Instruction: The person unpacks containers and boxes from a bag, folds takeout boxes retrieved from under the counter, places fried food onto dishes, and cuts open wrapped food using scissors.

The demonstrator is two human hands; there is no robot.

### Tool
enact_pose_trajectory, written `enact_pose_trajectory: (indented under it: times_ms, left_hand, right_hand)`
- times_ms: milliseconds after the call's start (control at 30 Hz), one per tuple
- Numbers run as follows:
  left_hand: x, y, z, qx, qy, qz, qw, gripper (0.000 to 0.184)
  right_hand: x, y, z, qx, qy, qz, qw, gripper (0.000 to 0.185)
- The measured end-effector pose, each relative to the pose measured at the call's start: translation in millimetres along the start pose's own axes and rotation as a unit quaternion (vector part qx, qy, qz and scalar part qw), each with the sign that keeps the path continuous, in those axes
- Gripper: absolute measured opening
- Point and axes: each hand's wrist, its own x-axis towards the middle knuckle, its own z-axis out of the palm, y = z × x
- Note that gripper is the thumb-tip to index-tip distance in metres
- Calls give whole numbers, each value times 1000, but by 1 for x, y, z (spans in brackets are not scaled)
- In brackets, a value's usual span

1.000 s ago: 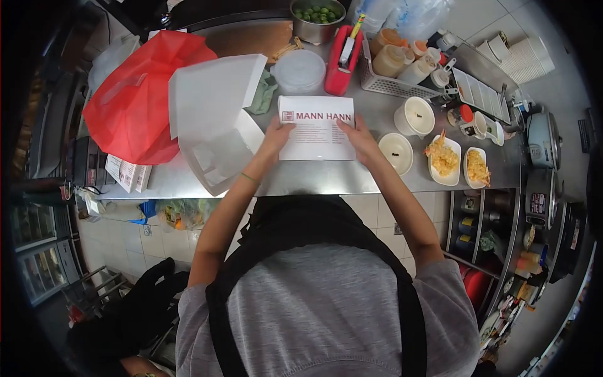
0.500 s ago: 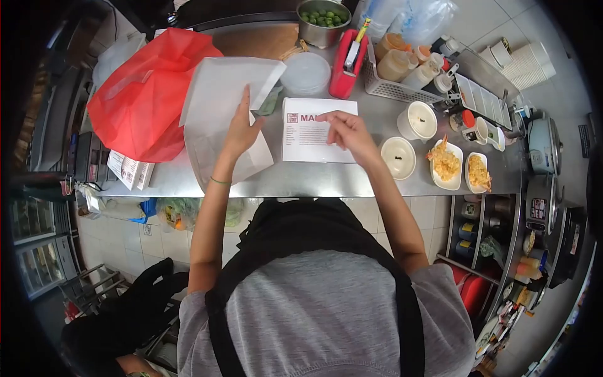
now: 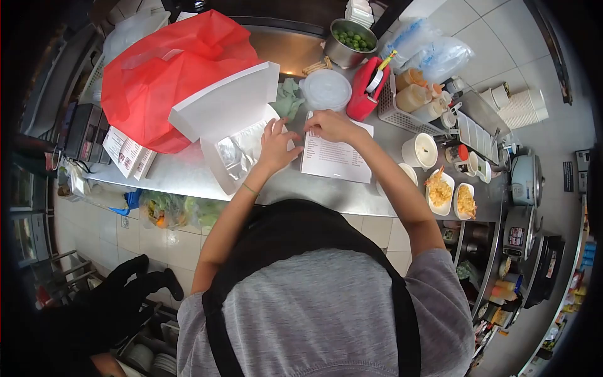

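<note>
Left grip point(image 3: 276, 147) beside crinkled foil point(image 3: 236, 154)

At the bottom centre of the frame I am wearing a heathered grey short-sleeved T-shirt point(image 3: 314, 301) and a black cloth apron point(image 3: 301, 223) with wide black straps point(image 3: 406, 323). A thin green band point(image 3: 249, 188) is circling my left hand's point(image 3: 274, 147) wrist.

- steel bowl point(image 3: 344, 56) of small green fruit point(image 3: 353, 40)
- squeeze bottles point(image 3: 413, 98) in a white basket point(image 3: 400, 119)
- clear plastic bags point(image 3: 445, 58) beyond the squeeze bottles
- stacked white bowls point(image 3: 526, 109)
</note>
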Motion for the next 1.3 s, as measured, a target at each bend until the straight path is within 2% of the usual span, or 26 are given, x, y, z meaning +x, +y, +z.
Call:
enact_pose_trajectory:
  times_ms: [133,200,233,300,433,533,633,700,733,800,933,1000,1033,1200,1300]
  left_hand:
    - [-2,8,-2,-26,6,-35,999,27]
    - [0,10,-4,-24,0,-61,998,27]
    - [1,9,-4,-21,3,-64,998,27]
    - [2,10,-7,-23,7,-73,997,27]
    - [-2,15,-10,-30,3,-81,996,25]
    - [-4,17,-10,-24,16,-83,996,22]
    - [-4,19,-8,-20,34,-80,996,19]
    - [-3,22,-10,-24,40,-79,996,19]
    - [-3,23,-11,-13,30,-82,996,19]
    - [-3,25,-13,0,18,-83,996,19]
    - [-3,30,-9,51,35,-39,997,21]
    - [3,30,-5,81,62,4,995,18]
    - [4,28,-1,91,76,28,993,17]
    - [12,21,-6,100,34,2,994,14]
    - [15,28,-5,91,-14,-24,996,13]
  right_hand:
    - [20,-2,-12,-15,-57,-11,998,14]
    - [30,-8,-16,-25,-148,-28,988,12]
    - [35,-13,-16,-28,-153,-29,987,12]
    - [43,-20,-12,-164,-180,-53,969,12]
    - [60,-21,-11,-135,-250,-58,957,13]
    - [69,-25,-15,-129,-305,-6,944,11]
    - [71,-19,-19,-85,-308,-54,946,8]
    - [72,-17,-18,175,-302,31,937,15]
    - [72,-17,-16,175,-301,30,937,15]
    - [68,-22,-15,226,-218,109,943,22]
    - [63,-6,-5,166,-200,52,964,24]
    - [65,20,13,130,-145,-59,979,22]
    - [59,19,11,107,-105,-78,986,21]
    - [47,19,1,171,-114,21,979,19]
    - [40,21,2,168,-60,-2,984,18]
